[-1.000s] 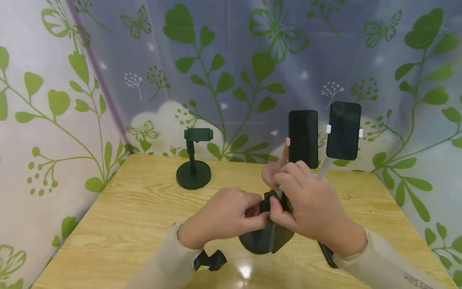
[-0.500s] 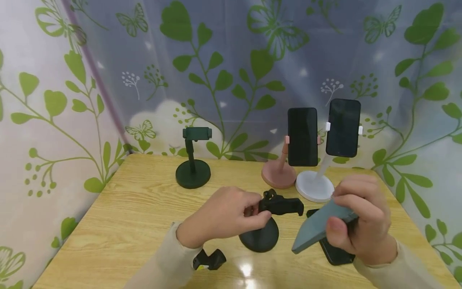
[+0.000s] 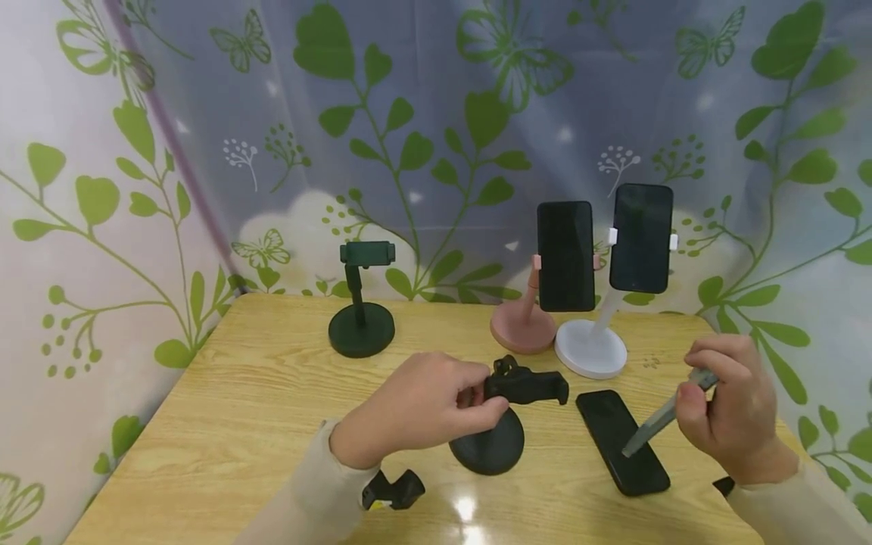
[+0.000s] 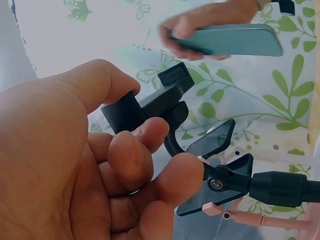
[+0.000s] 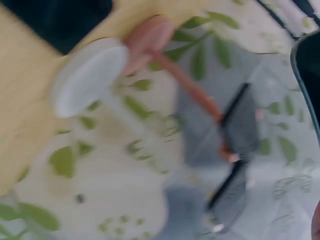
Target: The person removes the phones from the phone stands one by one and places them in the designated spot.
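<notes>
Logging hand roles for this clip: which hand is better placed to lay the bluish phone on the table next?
The right hand, probably: it holds the bluish phone at the right side of the table. The left hand grips the black clamp and would likely have to let go first.

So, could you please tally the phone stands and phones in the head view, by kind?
Phone stands: 4 (green stand, pink stand, white stand, black stand)
Phones: 4 (pink stand's phone, white stand's phone, phone lying flat, held phone)
Total: 8
</notes>
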The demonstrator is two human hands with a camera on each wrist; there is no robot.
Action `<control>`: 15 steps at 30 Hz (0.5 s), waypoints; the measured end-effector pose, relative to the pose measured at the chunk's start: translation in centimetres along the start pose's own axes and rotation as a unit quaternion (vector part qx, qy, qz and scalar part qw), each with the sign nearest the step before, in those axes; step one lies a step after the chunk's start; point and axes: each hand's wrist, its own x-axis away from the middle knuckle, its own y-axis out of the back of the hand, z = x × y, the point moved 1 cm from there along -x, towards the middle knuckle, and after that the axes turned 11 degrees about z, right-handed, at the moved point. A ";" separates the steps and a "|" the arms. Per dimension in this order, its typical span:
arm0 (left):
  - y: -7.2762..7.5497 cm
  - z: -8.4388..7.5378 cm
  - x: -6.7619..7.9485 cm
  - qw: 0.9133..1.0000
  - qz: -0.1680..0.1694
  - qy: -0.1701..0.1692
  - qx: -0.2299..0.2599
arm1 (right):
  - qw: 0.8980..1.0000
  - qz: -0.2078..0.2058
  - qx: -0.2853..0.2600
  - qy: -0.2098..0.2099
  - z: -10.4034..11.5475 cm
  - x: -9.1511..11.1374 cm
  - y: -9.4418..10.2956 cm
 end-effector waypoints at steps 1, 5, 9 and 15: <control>0.0 0.0 0.0 1.000 0.001 0.001 0.000 | 1.000 0.018 0.014 -0.003 -0.6 0.5 0.4; 0.1 0.1 0.1 1.000 0.002 0.003 0.000 | 0.993 0.103 0.061 -0.013 -3.4 2.9 1.9; 0.1 0.1 0.1 1.000 0.003 0.003 0.001 | 0.964 0.247 0.099 -0.026 -6.1 5.9 3.3; 0.2 0.0 0.2 1.000 0.007 0.006 0.011 | 0.917 0.384 0.101 -0.032 -8.8 9.0 3.7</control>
